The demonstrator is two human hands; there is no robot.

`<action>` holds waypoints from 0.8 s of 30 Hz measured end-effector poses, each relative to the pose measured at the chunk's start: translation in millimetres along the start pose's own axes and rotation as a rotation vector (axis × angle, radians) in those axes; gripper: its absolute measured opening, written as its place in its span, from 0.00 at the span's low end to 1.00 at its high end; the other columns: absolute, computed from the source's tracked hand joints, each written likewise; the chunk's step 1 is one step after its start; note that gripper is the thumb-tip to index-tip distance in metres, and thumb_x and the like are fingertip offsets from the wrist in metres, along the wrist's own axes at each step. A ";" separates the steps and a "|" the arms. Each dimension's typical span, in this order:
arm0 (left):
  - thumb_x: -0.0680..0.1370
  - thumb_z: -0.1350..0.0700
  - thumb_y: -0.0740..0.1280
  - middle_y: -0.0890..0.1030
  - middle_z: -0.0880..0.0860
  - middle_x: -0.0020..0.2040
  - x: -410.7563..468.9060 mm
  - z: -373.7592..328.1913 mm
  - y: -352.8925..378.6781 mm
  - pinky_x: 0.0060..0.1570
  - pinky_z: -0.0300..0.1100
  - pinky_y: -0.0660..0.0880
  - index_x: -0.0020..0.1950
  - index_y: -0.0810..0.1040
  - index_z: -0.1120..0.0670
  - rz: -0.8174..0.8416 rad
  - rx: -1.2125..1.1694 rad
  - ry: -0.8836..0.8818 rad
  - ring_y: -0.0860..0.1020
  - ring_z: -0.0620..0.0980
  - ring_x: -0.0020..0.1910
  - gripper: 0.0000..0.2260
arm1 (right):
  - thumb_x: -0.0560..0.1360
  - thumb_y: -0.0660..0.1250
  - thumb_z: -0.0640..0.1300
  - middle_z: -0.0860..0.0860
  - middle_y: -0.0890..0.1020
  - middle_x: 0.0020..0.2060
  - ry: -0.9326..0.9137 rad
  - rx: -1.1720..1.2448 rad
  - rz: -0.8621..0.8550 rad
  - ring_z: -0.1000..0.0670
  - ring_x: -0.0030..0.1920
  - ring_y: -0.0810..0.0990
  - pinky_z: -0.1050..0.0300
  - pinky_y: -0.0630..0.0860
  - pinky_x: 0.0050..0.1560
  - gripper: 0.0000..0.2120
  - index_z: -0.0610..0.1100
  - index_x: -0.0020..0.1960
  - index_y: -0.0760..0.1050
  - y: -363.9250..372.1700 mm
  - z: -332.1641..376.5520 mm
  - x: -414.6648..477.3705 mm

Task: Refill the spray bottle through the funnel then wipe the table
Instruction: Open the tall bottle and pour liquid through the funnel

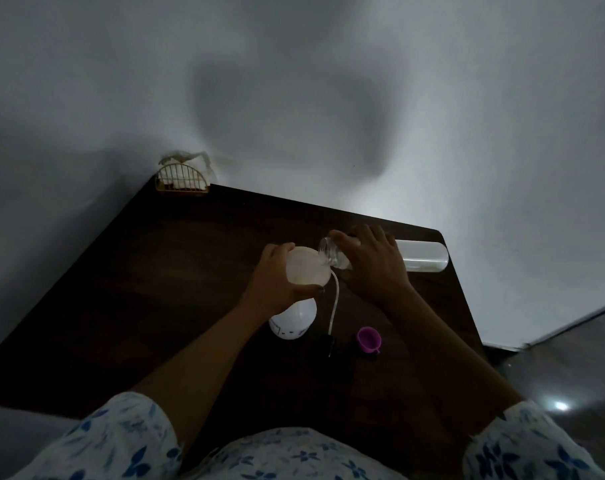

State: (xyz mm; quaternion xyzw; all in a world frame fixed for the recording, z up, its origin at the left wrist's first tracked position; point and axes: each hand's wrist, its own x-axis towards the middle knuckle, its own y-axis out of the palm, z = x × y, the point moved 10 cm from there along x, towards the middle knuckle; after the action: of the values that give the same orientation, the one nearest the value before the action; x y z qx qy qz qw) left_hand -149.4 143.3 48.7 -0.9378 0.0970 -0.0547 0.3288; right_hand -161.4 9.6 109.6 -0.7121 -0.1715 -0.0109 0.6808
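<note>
Dark brown wood, smooth and matte, forms the table (176, 271) set into a corner of plain grey walls (329, 81). Near the table's middle stands the spray bottle (294, 320), a rounded white plastic body with its top off. A translucent, wide-mouthed funnel (306, 268) sits over its neck. The person's left hand (273, 282) holds the funnel, fingers curled round the far rim and thumb on the near edge.

The right hand (370, 268) wraps over a clear cylindrical plastic bottle (422, 254), which lies almost level with its ribbed mouth tipped over the funnel's rim; pale liquid shows at the lowered neck.

Just beside the spray bottle, on the wood, lies the removed sprayer head (329, 342), black and hard to make out in the dim light. Its thin white dip tube (334, 303) curves up toward the funnel. A small purple cap (368, 338), round and open side up, rests near it.

At the far left corner of the table, against the wall, stands a gold wire napkin holder (182, 180), arch-shaped and stuffed with crumpled tissue. Short white sleeves (121, 438) printed with blue flowers frame the bottom of the view, and glossy grey floor (571, 358) shows at right.
</note>
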 end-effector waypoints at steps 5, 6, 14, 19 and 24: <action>0.65 0.47 0.76 0.62 0.54 0.69 0.1 2.3 0.0 0.54 0.37 0.63 0.71 0.61 0.55 0.001 -0.009 0.000 0.67 0.50 0.64 0.41 | 0.67 0.74 0.51 0.43 0.74 0.59 0.000 0.001 -0.001 0.41 0.59 0.71 0.46 0.69 0.58 0.31 0.50 0.67 0.68 0.3 0.1 1.2; 0.65 0.47 0.76 0.62 0.54 0.69 0.4 2.7 0.3 0.54 0.37 0.63 0.71 0.61 0.55 0.002 -0.005 0.000 0.67 0.50 0.64 0.41 | 0.67 0.74 0.51 0.43 0.74 0.58 -0.004 0.001 -0.003 0.41 0.59 0.71 0.46 0.69 0.57 0.31 0.50 0.67 0.68 0.3 0.5 1.3; 0.65 0.47 0.76 0.63 0.54 0.68 1.4 5.1 -0.3 0.53 0.37 0.63 0.72 0.61 0.55 -0.002 0.004 0.002 0.67 0.50 0.63 0.41 | 0.67 0.74 0.51 0.43 0.74 0.58 -0.011 -0.005 -0.010 0.42 0.58 0.71 0.47 0.69 0.57 0.31 0.50 0.67 0.68 1.2 3.1 1.6; 0.65 0.46 0.76 0.63 0.54 0.68 1.5 6.7 -1.3 0.53 0.37 0.64 0.71 0.61 0.55 -0.011 0.028 0.007 0.68 0.50 0.63 0.41 | 0.67 0.74 0.50 0.43 0.74 0.59 -0.017 -0.003 0.005 0.41 0.59 0.70 0.46 0.68 0.58 0.31 0.50 0.67 0.68 2.2 4.8 0.9; 0.64 0.45 0.76 0.63 0.54 0.68 0.8 8.7 -1.5 0.54 0.38 0.65 0.71 0.61 0.55 -0.013 0.028 0.012 0.68 0.51 0.63 0.41 | 0.68 0.73 0.50 0.43 0.73 0.59 -0.013 -0.005 0.014 0.41 0.60 0.70 0.46 0.68 0.58 0.31 0.50 0.68 0.68 4.9 5.0 0.6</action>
State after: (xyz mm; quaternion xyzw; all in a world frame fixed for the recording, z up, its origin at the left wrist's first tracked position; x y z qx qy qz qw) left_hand -146.9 149.5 42.9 -0.9334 0.0922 -0.0637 0.3408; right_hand -160.7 14.5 104.6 -0.7149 -0.1710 -0.0018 0.6781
